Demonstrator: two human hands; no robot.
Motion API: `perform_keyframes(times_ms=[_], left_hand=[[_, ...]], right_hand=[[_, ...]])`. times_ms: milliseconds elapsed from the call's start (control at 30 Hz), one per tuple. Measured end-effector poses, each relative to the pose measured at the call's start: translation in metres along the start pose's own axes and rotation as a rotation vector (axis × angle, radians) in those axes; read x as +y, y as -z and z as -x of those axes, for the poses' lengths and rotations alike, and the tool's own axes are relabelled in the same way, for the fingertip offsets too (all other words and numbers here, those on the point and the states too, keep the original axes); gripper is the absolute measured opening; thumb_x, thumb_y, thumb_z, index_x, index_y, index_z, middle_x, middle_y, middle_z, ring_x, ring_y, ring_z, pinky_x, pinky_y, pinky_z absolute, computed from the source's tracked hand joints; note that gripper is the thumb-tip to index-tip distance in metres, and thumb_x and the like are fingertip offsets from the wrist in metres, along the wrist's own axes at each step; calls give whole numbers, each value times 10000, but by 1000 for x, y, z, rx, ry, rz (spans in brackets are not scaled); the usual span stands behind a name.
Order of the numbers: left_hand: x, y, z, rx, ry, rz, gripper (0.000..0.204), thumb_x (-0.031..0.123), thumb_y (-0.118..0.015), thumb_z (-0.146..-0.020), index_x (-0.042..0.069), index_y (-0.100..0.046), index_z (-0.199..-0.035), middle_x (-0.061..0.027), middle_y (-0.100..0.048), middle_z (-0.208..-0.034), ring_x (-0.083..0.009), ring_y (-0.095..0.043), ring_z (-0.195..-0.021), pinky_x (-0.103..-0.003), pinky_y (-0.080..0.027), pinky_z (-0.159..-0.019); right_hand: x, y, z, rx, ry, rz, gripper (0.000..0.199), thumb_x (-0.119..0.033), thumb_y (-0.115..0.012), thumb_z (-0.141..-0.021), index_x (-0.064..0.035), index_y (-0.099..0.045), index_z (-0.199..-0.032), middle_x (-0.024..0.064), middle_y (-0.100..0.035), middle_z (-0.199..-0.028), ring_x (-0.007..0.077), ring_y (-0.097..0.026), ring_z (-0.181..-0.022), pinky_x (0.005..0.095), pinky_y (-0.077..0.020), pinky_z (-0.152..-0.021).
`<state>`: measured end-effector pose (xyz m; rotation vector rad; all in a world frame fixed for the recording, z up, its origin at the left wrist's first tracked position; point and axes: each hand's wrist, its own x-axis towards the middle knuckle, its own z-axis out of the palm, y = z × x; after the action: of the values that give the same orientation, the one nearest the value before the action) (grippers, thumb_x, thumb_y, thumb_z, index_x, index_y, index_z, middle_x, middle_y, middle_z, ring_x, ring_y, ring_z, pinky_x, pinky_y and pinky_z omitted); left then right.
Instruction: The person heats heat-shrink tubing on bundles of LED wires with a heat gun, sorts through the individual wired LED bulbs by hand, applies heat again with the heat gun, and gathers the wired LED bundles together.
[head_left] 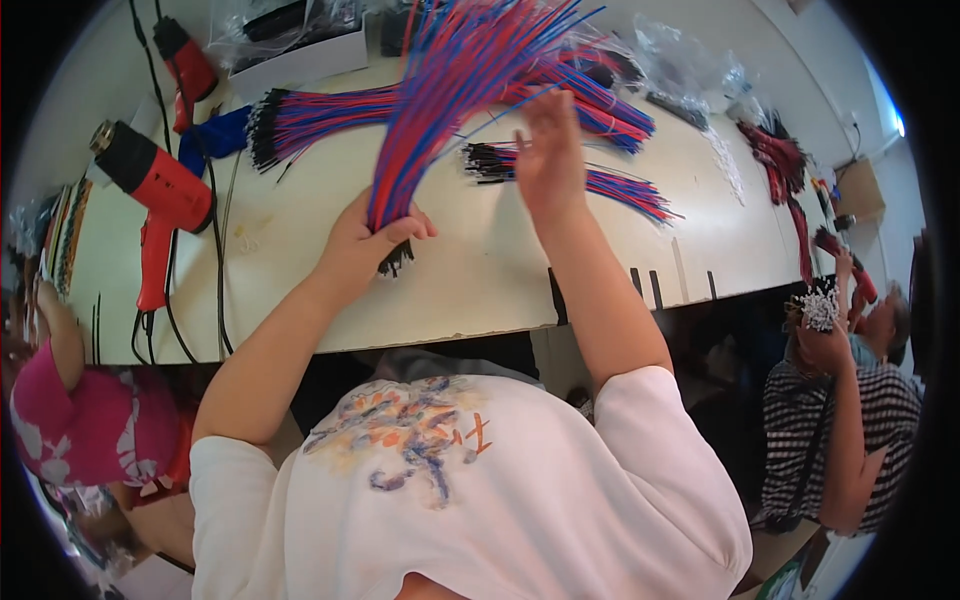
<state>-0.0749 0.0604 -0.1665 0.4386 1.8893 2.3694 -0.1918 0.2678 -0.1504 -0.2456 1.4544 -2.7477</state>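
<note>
My left hand (375,240) is wrapped round the lower end of a thick bundle of red and blue wires (420,130). Black tips of these wires stick out below the fist, and the long loose ends fan upward past the top of the view. To the right, my right hand (552,160) is raised beside the bundle, fingers up and apart, with nothing in it. Just left of that hand, a smaller wire bundle (625,190) lies on the table, its black and white ends (488,162) pointing left. Behind the held bundle lies another large bundle (325,115) with black ends.
A red heat gun (165,190) stands at the left with black cables; a second heat gun (185,60) is behind it. Plastic bags (680,60) and more wires (610,110) lie on the pale table (470,290). Co-workers sit at both sides, one holding white-tipped wires (820,308).
</note>
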Motion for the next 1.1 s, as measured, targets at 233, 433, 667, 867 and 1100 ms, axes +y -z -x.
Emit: perform_keyframes(times_ms=[233, 433, 667, 867, 1100], left_hand=[[3, 8, 1, -8, 132, -239, 164, 166, -636, -898, 41, -539, -939, -31, -607, -825, -114, -591, -781, -263, -477, -772], [3, -8, 0, -70, 100, -487, 349, 204, -735, -808, 23, -573, -1059, -50, -654, -875, -167, -609, -838, -315, -483, -797], [-5, 11, 0, 4, 38, -359, 319, 125, -760, -774, 40, -609, -1042, -32, -666, -900, -124, -613, -847, -291, -489, -778], [2, 5, -3, 18, 4, -305, 261, 122, -725, -802, 43, -611, -1023, -27, -662, -872, -123, -613, -837, -289, -487, -778], [-6, 13, -6, -112, 96, -370, 199, 99, -652, -863, 31, -594, -1041, -47, -651, -942, -140, -604, -943, -307, -476, -861]], right_hand=[[-30, -8, 16, -476, 77, 137, 832, -511, -668, -815, -58, -335, -1428, 118, -419, -1425, 256, -409, -1315, 406, -303, -1091], [-9, -82, 39, -600, -237, 154, 643, -240, -741, -794, 5, -452, -1313, 95, -632, -884, 235, -646, -837, 365, -498, -844], [-6, -112, 53, -693, -145, 242, 406, -137, -736, -779, 8, -519, -1090, 60, -581, -713, 170, -587, -648, 298, -499, -678], [-9, -109, 49, -643, -155, 442, 341, -189, -756, -772, 5, -556, -969, 104, -628, -743, 203, -627, -689, 334, -515, -705], [7, -79, 32, -732, -67, 350, 959, -487, -793, -673, -7, -376, -1391, 115, -668, -1016, 225, -661, -926, 297, -524, -631]])
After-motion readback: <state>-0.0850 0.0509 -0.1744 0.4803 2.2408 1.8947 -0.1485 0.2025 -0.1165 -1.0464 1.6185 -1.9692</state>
